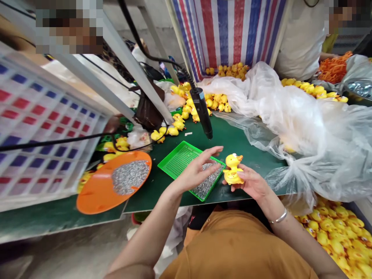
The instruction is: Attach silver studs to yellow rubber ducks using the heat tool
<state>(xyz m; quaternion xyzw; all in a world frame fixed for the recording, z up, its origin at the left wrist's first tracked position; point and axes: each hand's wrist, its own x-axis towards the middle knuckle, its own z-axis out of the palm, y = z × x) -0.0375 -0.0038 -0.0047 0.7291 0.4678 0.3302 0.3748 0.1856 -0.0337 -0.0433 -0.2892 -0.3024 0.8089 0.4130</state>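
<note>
My right hand (pixel 252 182) is closed around a yellow toy duck (pixel 232 170), held upright with its orange beak pointing right. Over the green tray (pixel 172 158) hovers my left hand (pixel 198 170), fingers stretched out and apart, with nothing seen in it. Small silvery metal screws or pins (pixel 207 186) are heaped in the tray's near right part; their exact kind is too small to tell. Above the tray hangs a black electric screwdriver (pixel 203 114), tip down, touched by neither hand.
An orange dish (pixel 95 193) with more silvery pieces lies left. Yellow ducks (pixel 216 101) line the table's back, and many more fill a bin (pixel 334 228) at lower right. Clear plastic bags (pixel 314 128) cover the right side. Metal posts (pixel 136 62) and a cable stand left. People sit beyond.
</note>
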